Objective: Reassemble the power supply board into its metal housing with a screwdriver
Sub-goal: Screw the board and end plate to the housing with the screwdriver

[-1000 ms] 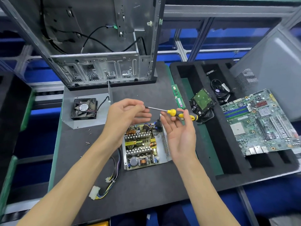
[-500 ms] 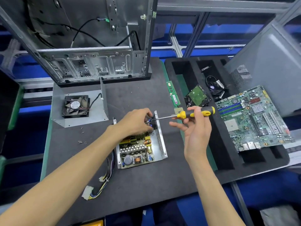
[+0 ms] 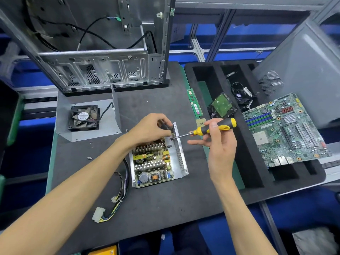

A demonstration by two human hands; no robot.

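Power supply board (image 3: 152,162): green-brown, crowded with finned heat sinks, coils, capacitors; lies flat inside metal housing (image 3: 181,159), open silver tray on dark mat, perforated right wall upright; bundle of coloured wires runs out left side to white connector

Screwdriver (image 3: 211,128): yellow-and-black handle, slim steel shaft, tilted down to left; tip at far right corner of housing, just inside perforated wall, above board
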